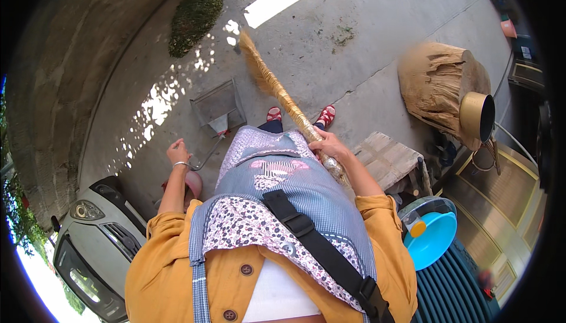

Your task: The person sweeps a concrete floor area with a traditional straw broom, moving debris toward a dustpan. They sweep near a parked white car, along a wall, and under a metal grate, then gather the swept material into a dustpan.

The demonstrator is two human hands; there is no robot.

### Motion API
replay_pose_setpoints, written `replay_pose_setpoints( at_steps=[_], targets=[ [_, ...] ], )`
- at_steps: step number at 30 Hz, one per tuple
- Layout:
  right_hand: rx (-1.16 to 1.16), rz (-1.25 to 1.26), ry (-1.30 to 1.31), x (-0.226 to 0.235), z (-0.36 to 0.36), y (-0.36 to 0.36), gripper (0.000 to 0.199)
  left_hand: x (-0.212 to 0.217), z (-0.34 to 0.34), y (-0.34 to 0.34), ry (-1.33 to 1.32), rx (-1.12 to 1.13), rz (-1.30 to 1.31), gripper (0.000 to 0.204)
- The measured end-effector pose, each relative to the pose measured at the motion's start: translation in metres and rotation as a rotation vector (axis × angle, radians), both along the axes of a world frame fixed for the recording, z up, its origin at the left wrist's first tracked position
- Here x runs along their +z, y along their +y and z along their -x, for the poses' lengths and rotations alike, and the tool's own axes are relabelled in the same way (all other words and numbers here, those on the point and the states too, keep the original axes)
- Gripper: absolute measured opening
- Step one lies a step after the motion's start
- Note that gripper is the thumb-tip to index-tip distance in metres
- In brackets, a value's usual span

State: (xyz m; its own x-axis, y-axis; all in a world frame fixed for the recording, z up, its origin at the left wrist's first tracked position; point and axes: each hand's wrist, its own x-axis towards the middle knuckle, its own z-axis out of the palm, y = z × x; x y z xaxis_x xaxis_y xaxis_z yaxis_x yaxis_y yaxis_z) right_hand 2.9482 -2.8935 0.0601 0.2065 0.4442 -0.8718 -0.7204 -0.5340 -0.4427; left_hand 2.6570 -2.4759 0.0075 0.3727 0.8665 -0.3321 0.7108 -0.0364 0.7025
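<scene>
A home's concrete yard: parked car point(94, 228), tree stump point(439, 84), leaf pile point(194, 16), metal dustpan point(217, 108).

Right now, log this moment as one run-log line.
right hand: grips broom handle | left hand: holds dustpan handle | leaf pile: on concrete ahead

No packages, labels, signs or screens are seen anywhere around the hands; nothing of that kind is shown on the concrete yard floor.
</scene>
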Motion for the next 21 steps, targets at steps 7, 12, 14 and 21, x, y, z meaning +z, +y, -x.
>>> replay_pose_setpoints(
  at_steps=[7, 12, 14, 21],
  targets=[
    [0.024, 0.055, 0.091, -0.004, -0.062, -0.075, 0.076, -0.017, 0.035, -0.022, 0.173, 0.004, -0.040, 0.017],
    [0.017, 0.083, -0.098, 0.013, -0.099, -0.102, 0.076, 0.010, -0.008, -0.048, 0.157, 0.159, 0.061, 0.016],
    [0.033, 0.053, -0.118, 0.024, -0.106, -0.112, 0.076, 0.022, -0.027, -0.056, 0.163, 0.268, 0.129, 0.017],
    [0.230, 0.078, 0.119, 0.024, -0.128, -0.170, 0.076, 0.016, -0.038, -0.074, 0.094, 0.386, 0.109, 0.019]
  ],
)
